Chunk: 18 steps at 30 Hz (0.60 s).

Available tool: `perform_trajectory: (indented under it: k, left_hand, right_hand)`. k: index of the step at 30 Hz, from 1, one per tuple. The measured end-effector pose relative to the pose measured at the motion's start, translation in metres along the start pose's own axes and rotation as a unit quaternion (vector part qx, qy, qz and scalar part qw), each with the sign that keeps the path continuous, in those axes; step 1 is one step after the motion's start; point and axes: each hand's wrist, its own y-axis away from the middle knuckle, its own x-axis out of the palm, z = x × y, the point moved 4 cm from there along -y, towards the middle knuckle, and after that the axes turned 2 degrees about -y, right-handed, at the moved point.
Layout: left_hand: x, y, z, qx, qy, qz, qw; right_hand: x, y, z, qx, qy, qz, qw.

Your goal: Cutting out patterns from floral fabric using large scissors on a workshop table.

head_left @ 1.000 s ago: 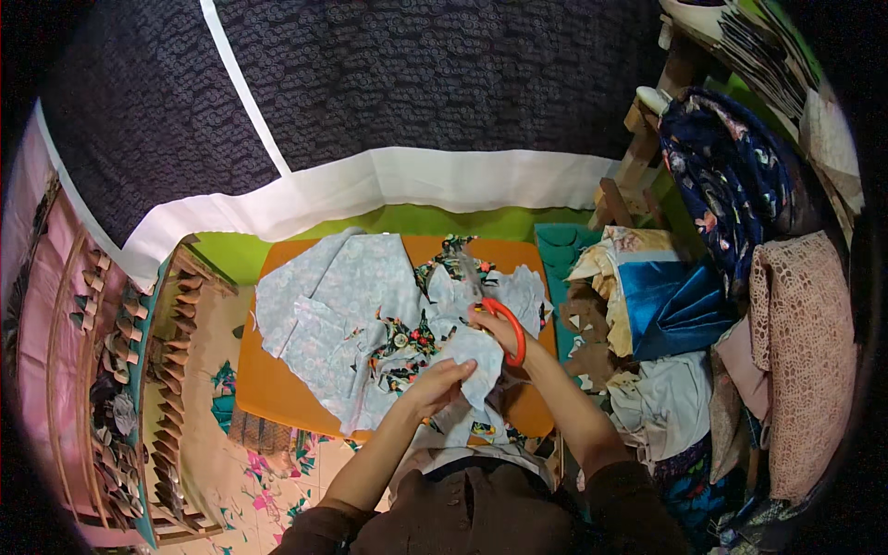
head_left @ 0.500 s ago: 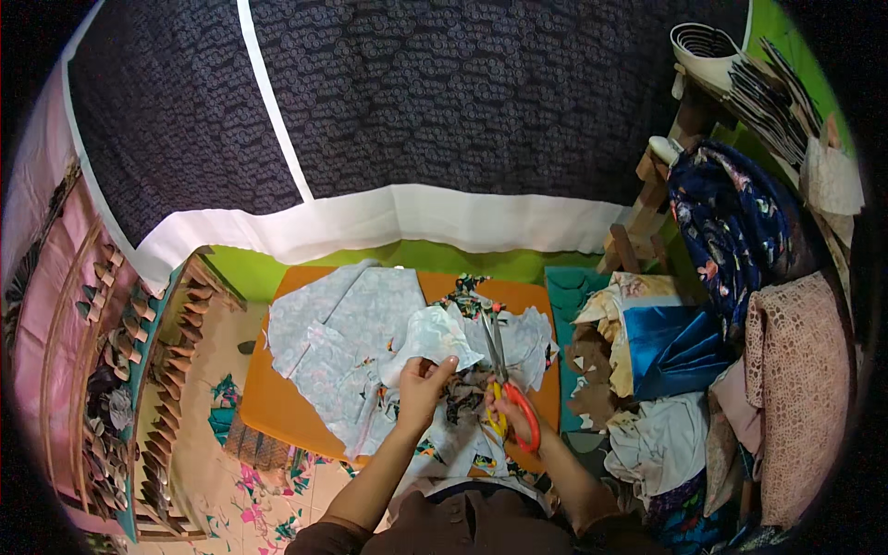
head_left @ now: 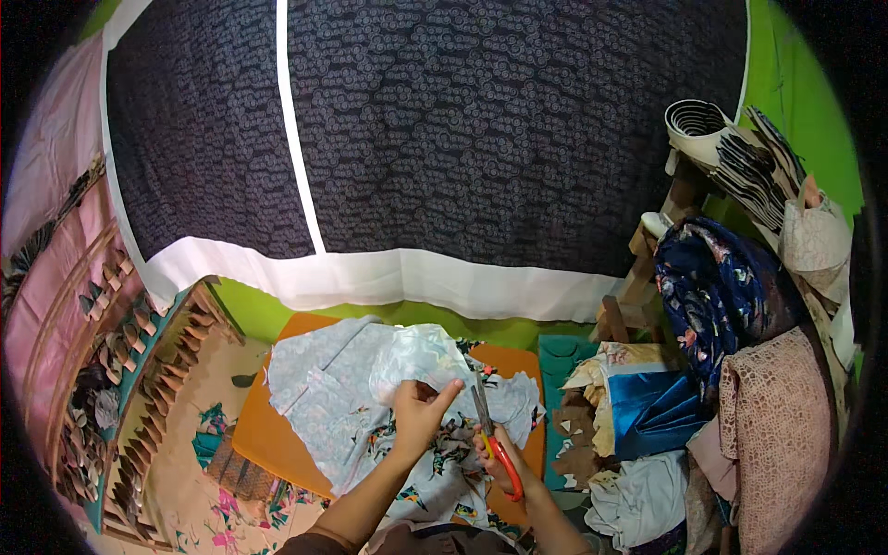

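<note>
My left hand [head_left: 423,416] pinches the lower edge of a pale, nearly white piece of cloth [head_left: 416,359] and holds it above the table. In my right hand [head_left: 498,455] is a pair of scissors [head_left: 480,405] with red and yellow handles. The blades point away from me, just right of the held cloth, and look nearly closed. Under both hands a large pale blue-grey fabric [head_left: 319,375] lies spread, with dark floral patches showing among its folds. It covers much of an orange table [head_left: 265,444].
Left stands a rack of pointed shoe forms [head_left: 153,407]; colourful scraps [head_left: 227,507] litter the floor beside it. On the right are shiny blue fabric [head_left: 652,416], a white cloth heap [head_left: 638,499], pink lace fabric [head_left: 777,416] and dark floral cloth [head_left: 717,296]. A dark patterned curtain [head_left: 481,139] hangs behind.
My view has tilted up, so the table sits lower. The scissor blades, apart before, have come nearly together. The held cloth has shifted and lies turned further back over my left fingers.
</note>
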Motion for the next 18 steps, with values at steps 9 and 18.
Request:
perform_trajectory:
  k: [9, 18]
  left_hand:
    - [0.01, 0.001, -0.007, -0.018, -0.037, 0.032, 0.999]
    - [0.016, 0.0, 0.0, -0.022, -0.01, 0.011, 1.0]
  right_hand:
    - [0.005, -0.009, 0.006, 0.136, -0.175, -0.095, 0.971]
    - [0.008, -0.007, 0.021, 0.117, -0.248, -0.051, 0.96]
